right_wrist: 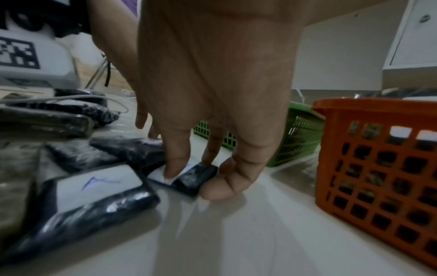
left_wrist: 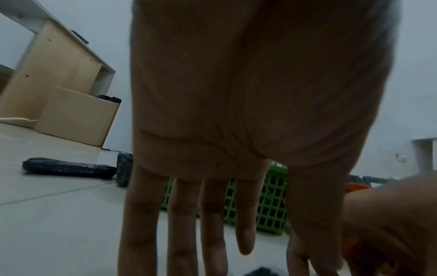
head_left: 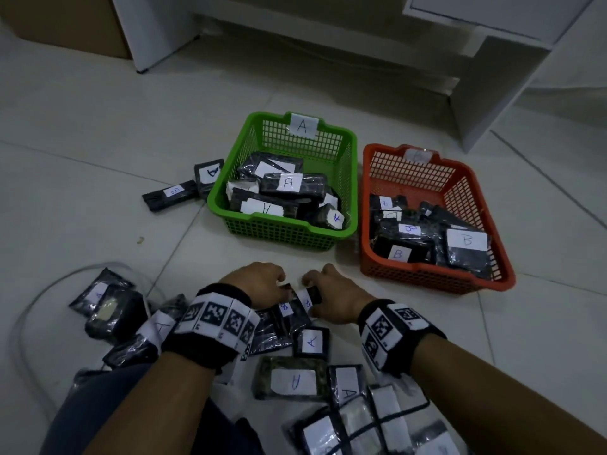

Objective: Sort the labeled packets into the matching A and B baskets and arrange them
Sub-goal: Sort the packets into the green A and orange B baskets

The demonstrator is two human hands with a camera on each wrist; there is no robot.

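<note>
The green basket, tagged A, holds several black packets with A labels. To its right, the orange basket holds B-labelled ones. On the floor before them my right hand pinches a small black packet between thumb and fingers, with the index fingertip on its white label. In the head view my left hand is just to the left of it. Its fingers point straight down at the floor, their tips out of view. Loose labelled packets lie heaped near my wrists.
Two stray packets lie on the tiles left of the green basket. A thin cable loops at the lower left. White cabinet legs stand behind the baskets, and a cardboard box sits at the back left.
</note>
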